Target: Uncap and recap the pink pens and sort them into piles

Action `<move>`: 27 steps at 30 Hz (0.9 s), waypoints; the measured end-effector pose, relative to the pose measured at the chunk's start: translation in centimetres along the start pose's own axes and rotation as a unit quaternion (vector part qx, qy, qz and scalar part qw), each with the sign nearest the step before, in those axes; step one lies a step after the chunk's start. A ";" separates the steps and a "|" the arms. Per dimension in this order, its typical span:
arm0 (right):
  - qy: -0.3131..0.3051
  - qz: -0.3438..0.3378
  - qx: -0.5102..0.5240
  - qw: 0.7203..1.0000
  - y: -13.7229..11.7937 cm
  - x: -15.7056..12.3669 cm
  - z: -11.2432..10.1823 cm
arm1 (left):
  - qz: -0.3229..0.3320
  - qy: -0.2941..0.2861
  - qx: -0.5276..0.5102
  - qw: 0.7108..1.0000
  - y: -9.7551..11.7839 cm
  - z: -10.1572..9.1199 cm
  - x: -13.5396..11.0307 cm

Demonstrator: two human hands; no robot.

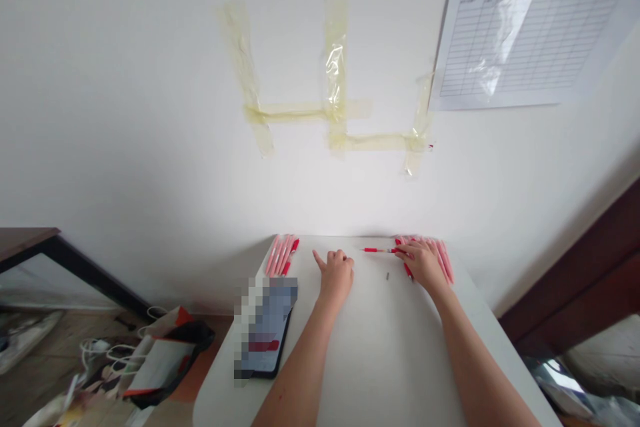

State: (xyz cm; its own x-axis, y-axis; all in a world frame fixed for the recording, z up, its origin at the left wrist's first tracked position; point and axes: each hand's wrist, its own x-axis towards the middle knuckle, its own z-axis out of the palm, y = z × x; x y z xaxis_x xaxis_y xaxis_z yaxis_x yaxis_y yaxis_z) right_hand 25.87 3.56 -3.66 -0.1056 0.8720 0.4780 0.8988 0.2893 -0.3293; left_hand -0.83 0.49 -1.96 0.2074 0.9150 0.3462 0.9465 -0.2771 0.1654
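My right hand (425,261) pinches a red pen (376,250) near one end, its thin tip pointing left above the white table. Under and beside that hand is a row of pink pens (445,260), with a red pen (409,271) partly covered by my fingers. My left hand (337,273) rests on the table left of the held pen, little finger stuck out and the other fingers curled in. Whatever they hold, if anything, is hidden. A tiny grey metallic piece (387,275) lies between my hands.
Several pink pens (279,255) and a red one lie at the table's back left corner. A phone (270,340), partly pixelated, lies at the left edge of the white table (380,360). The wall stands right behind; bags (160,360) are on the floor at left.
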 end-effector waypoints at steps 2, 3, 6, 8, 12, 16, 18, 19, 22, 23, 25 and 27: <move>-0.002 0.002 0.004 1.000 0.0 0.0 0.1 | 0.019 -0.004 0.018 1.000 0.0 -0.2 0.0; -0.001 0.003 0.006 1.000 0.0 0.0 0.1 | 0.025 -0.006 0.024 0.999 0.1 -0.3 0.1; 0.010 0.005 0.015 1.000 0.0 0.0 0.3 | 0.038 -0.007 0.031 0.999 0.1 -0.3 0.1; 0.015 0.005 0.026 1.000 0.0 0.0 0.3 | 0.040 -0.006 0.028 0.999 0.2 -0.3 0.1; 0.013 -0.002 0.033 0.999 -0.1 -0.1 0.4 | 0.039 -0.002 0.014 0.999 0.2 0.0 0.1; 0.019 -0.004 0.040 0.999 -0.2 -0.1 0.4 | 0.033 0.001 0.006 0.999 0.3 0.1 0.1; 0.022 0.000 0.045 0.999 -0.2 -0.1 0.4 | 0.027 0.003 0.002 1.000 0.4 0.1 0.0; 0.023 0.004 0.047 0.999 -0.1 -0.1 0.4 | 0.024 0.004 0.001 1.000 0.4 0.1 0.0; 0.023 0.010 0.052 0.998 0.0 -0.2 0.5 | 0.019 0.008 -0.003 1.000 0.5 0.1 -0.1; 0.024 0.010 0.057 0.998 0.0 -0.2 0.5 | 0.018 0.010 -0.005 1.000 0.6 0.1 -0.1; 0.027 0.011 0.074 0.997 -0.1 -0.2 0.4 | 0.017 0.013 -0.007 1.000 0.6 0.1 -0.1; 0.033 0.018 0.103 0.994 -0.3 -0.2 0.2 | 0.016 0.015 -0.009 1.000 0.7 0.1 -0.2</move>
State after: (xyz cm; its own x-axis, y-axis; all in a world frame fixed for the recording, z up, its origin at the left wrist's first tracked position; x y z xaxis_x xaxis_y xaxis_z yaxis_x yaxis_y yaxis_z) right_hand 25.50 3.37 -3.83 -0.0413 0.8571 0.5134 0.7951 0.3393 -0.5026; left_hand -0.22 0.19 -1.98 0.2295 0.8962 0.3797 0.9350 -0.3114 0.1699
